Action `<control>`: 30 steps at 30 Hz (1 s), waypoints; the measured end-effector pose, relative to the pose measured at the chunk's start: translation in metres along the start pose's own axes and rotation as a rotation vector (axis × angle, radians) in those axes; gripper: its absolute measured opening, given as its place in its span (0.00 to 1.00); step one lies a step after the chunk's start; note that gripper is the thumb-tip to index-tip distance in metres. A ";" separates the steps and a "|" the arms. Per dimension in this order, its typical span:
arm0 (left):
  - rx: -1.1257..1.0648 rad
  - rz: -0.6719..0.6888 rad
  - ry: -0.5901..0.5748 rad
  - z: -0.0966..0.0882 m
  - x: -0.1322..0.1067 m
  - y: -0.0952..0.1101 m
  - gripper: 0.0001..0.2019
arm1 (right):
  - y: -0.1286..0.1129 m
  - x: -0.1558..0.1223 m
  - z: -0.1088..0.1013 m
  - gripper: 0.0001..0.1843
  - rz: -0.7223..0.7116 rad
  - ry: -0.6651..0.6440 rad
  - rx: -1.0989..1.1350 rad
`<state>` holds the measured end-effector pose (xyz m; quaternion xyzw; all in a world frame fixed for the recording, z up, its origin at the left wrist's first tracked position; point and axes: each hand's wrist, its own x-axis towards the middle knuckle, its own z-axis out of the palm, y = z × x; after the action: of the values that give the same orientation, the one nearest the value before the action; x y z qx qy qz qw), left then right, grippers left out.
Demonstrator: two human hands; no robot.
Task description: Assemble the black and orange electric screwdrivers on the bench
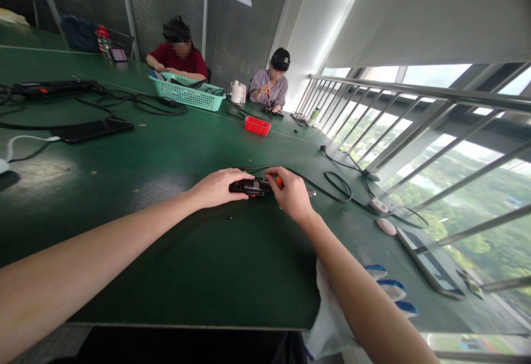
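Note:
My left hand [222, 187] is closed around one end of a slim black device [258, 187] with small orange marks, held just above the green table [174, 275]. The kind of device is unclear. Over its other end, my right hand [292, 195] has its fingers pinched together, with an orange piece [279, 181] showing between them. What that piece belongs to is hidden by the hand. A small metal-coloured tip [312, 193] sticks out to the right of my right hand. One tiny dark bit [230, 218] lies on the table in front of the device.
Black cable [338, 187] loops to the right, near a pale oval object [386, 226], a tablet-like slab [431, 264] and a blue-and-white glove [392, 289]. Beyond stand a red tray [257, 126] and a green basket [191, 95]. Two people sit across; a phone [93, 130] lies left.

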<state>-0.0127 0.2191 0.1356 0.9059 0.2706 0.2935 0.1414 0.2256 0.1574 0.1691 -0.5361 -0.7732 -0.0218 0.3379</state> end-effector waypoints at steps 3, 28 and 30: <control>0.006 -0.002 0.014 0.001 0.000 0.001 0.26 | -0.006 0.001 0.009 0.09 -0.002 -0.018 -0.012; 0.002 -0.015 -0.001 0.001 -0.001 -0.002 0.27 | 0.008 0.004 0.001 0.12 -0.057 -0.165 0.061; -0.010 -0.044 -0.004 0.001 -0.001 -0.004 0.29 | -0.001 0.001 -0.001 0.10 -0.059 -0.141 0.017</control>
<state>-0.0145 0.2219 0.1326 0.8996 0.2887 0.2898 0.1531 0.2251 0.1574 0.1703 -0.5104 -0.8107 0.0126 0.2867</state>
